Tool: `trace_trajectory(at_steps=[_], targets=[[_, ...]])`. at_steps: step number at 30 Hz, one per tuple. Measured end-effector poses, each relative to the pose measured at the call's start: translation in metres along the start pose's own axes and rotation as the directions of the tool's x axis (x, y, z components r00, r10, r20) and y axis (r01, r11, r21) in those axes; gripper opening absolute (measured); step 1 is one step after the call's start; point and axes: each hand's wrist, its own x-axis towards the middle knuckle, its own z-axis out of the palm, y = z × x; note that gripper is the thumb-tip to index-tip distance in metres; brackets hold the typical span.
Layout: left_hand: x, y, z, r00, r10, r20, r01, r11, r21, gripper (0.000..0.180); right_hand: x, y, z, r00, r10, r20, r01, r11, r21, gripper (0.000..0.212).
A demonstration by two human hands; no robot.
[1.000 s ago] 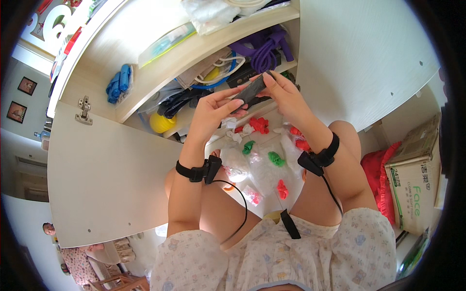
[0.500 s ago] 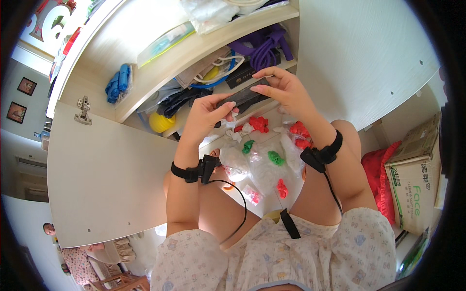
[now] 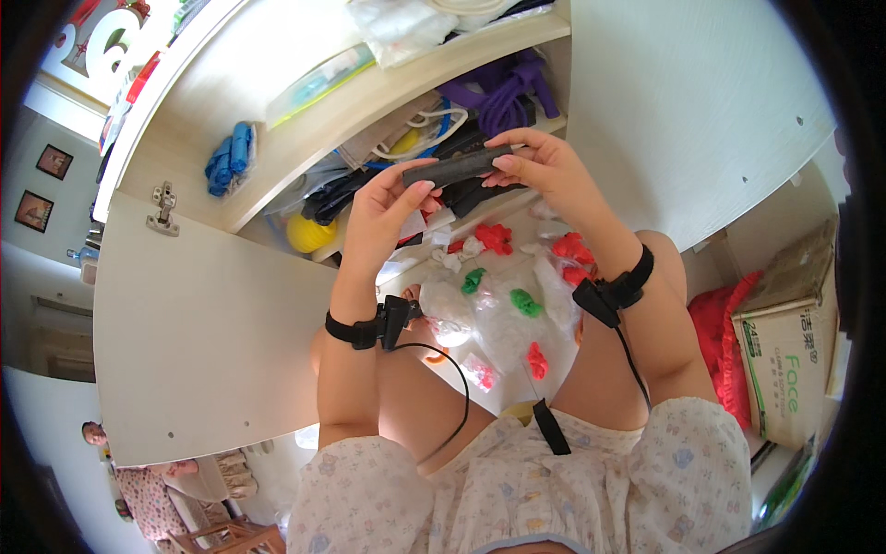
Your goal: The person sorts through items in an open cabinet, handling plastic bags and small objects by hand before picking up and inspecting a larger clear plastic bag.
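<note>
A narrow dark strip of what looks like folded black plastic (image 3: 449,168) stretches between my hands, in front of the cabinet's lower shelf. My left hand (image 3: 378,212) pinches its left end between thumb and fingers. At the other end, my right hand (image 3: 544,168) grips it with thumb and fingertips. More black plastic (image 3: 332,192) lies on the shelf behind my left hand. Below my hands, crumpled red bags (image 3: 494,239), green bags (image 3: 526,302) and clear plastic bags (image 3: 503,337) lie on the floor between my legs.
An open cabinet door (image 3: 212,332) stands at left, another door (image 3: 692,120) at right. The shelves hold a purple strap bundle (image 3: 503,106), a yellow round thing (image 3: 310,234) and blue rolls (image 3: 229,159). At right sit a cardboard box (image 3: 784,351) and red cloth (image 3: 711,346). A person (image 3: 94,434) appears far left.
The black plastic strip now looks narrower and more tightly folded, and is raised slightly. My left hand has shifted its grip up and left; my right hand has moved slightly right.
</note>
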Motion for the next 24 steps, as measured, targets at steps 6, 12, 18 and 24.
trace_trajectory(at_steps=[6,12,18,24], targets=[[-0.006,0.014,-0.013,0.991,0.124,-0.057,-0.109,0.968,0.227,0.029,0.001,-0.003,0.008,0.999,0.013,0.038,-0.016,0.997,0.072,0.033],[-0.008,0.061,-0.052,0.861,0.427,-0.276,-0.242,0.822,0.515,0.028,0.000,-0.006,0.002,0.997,0.076,-0.011,-0.076,0.997,-0.004,0.036],[0.020,0.092,-0.107,0.680,0.698,-0.225,-0.058,0.357,0.932,0.030,0.002,-0.008,0.006,0.985,0.173,-0.017,-0.174,0.984,-0.043,0.038],[0.069,0.078,-0.180,0.706,0.696,-0.129,0.187,-0.008,0.982,0.019,0.006,-0.008,0.005,0.961,0.277,-0.001,-0.277,0.961,-0.001,0.052]])
